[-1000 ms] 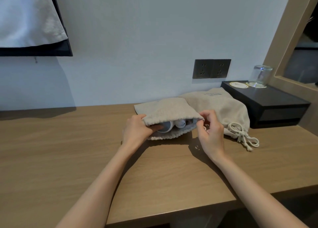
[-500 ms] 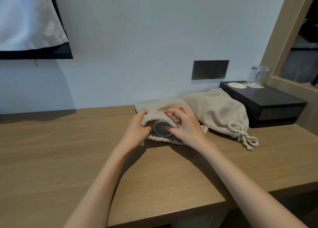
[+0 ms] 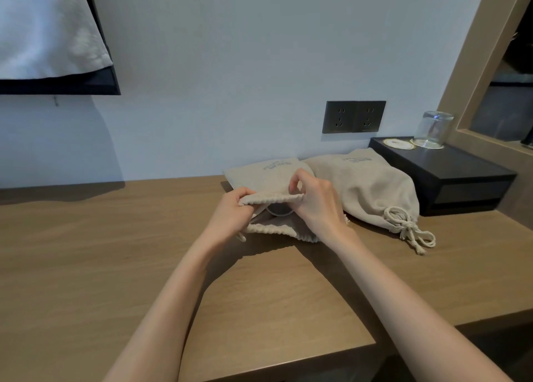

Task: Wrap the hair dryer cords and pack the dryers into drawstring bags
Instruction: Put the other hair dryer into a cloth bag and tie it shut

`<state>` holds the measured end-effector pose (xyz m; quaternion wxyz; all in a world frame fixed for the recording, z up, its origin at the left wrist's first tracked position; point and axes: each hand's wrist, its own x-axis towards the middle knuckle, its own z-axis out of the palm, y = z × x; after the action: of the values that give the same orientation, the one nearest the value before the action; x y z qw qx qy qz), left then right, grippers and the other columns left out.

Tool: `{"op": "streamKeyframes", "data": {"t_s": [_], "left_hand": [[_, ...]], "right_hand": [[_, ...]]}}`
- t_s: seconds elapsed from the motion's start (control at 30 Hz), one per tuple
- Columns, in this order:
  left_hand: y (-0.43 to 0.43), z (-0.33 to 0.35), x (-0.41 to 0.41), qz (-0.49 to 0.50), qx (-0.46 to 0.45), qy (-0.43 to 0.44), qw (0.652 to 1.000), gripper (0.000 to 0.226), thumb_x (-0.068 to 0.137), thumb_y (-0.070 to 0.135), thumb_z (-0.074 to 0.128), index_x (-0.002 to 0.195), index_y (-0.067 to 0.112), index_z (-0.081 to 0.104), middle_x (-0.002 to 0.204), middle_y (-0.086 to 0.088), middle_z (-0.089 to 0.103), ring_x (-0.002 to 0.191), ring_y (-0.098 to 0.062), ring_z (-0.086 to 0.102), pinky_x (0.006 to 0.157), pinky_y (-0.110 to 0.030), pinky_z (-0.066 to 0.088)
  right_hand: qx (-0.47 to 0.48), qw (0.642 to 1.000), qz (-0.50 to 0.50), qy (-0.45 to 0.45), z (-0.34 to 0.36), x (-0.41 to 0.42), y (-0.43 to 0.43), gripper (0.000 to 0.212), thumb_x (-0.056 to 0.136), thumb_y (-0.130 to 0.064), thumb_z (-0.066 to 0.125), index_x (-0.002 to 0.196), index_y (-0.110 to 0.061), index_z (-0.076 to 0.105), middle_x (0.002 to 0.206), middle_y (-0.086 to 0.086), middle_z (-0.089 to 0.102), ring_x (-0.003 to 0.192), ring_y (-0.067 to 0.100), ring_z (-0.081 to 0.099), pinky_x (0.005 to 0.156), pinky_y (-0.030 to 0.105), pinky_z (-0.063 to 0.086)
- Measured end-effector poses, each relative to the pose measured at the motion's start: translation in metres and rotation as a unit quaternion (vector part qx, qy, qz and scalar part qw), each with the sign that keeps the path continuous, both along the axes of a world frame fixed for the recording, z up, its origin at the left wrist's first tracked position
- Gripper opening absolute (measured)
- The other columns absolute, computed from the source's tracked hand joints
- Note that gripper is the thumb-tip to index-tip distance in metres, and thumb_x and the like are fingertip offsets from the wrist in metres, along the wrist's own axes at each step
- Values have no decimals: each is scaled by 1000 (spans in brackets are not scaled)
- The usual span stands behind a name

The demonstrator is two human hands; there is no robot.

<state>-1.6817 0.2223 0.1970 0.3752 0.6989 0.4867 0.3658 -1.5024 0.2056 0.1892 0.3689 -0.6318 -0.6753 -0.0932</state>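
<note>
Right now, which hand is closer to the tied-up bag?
Right. The right hand pinches the open bag at its rim, beside the tied bag; the left hand grips the rim's far end.

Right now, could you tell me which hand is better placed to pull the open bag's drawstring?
Probably the left hand: a cord end shows just below it, by the mouth of the open bag. The right hand also pinches the rim.

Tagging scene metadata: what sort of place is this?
Likely a hotel room: a clear drinking glass beside a round white coaster on a black box, a tied beige logo-printed drawstring bag, and a wall-side wooden desk.
</note>
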Motion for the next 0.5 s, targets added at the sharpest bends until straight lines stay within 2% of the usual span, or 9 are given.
{"op": "streamKeyframes", "data": {"t_s": [0.1, 0.17, 0.23, 0.3, 0.33, 0.4, 0.5], "left_hand": [[1, -1, -2, -2, 11, -1, 1000, 29, 91, -1, 42, 99, 18, 62, 86, -4, 61, 56, -16, 52, 35, -22, 44], [1, -4, -6, 1, 52, 8, 999, 33, 88, -2, 47, 96, 25, 62, 83, -4, 62, 58, -20, 53, 40, -28, 44], [0, -8, -11, 9, 103, 43, 994, 46, 79, -7, 49, 98, 33, 61, 74, 0, 61, 62, -21, 54, 48, -34, 43], [0, -11, -12, -3, 142, 67, 988, 62, 73, -12, 48, 109, 37, 59, 72, 2, 53, 67, -18, 51, 54, -34, 41], [0, -13, -12, -16, 163, 78, 983, 68, 71, -14, 47, 114, 37, 59, 76, 3, 51, 73, -17, 49, 58, -29, 41], [-1, -19, -7, -43, 221, 131, 965, 75, 70, -17, 45, 121, 35, 59, 97, 4, 50, 93, -14, 44, 75, -27, 40], [-3, -27, 0, -82, 312, 219, 921, 77, 70, -18, 48, 130, 30, 57, 128, 9, 46, 113, -13, 37, 94, -30, 39]], "right_hand": [[48, 996, -31, -64, -6, 0, 2, 18, 79, -11, 72, 81, -17, 55, 65, -4, 52, 57, 20, 50, 45, 26, 29], [50, 996, -17, -78, -13, 6, 0, 19, 78, -12, 72, 80, -18, 54, 70, -5, 55, 58, 18, 50, 43, 26, 33], [11, 997, -1, -76, -21, 20, -3, 16, 80, -15, 70, 84, -20, 55, 79, -8, 57, 68, 17, 53, 49, 31, 43], [-36, 998, 17, -47, -28, 38, -8, 12, 82, -16, 67, 83, -19, 56, 82, -8, 55, 79, 16, 51, 61, 34, 44], [-53, 997, 37, -29, -30, 46, -10, 12, 82, -14, 66, 81, -18, 55, 84, -8, 53, 82, 16, 49, 65, 33, 42], [-69, 994, 87, 6, -32, 55, -15, 18, 82, -9, 66, 76, -16, 51, 92, -8, 52, 87, 13, 48, 70, 29, 39], [-74, 987, 143, 5, -32, 59, -22, 25, 81, -2, 63, 73, -16, 44, 129, -7, 53, 116, 7, 50, 88, 25, 41]]}}
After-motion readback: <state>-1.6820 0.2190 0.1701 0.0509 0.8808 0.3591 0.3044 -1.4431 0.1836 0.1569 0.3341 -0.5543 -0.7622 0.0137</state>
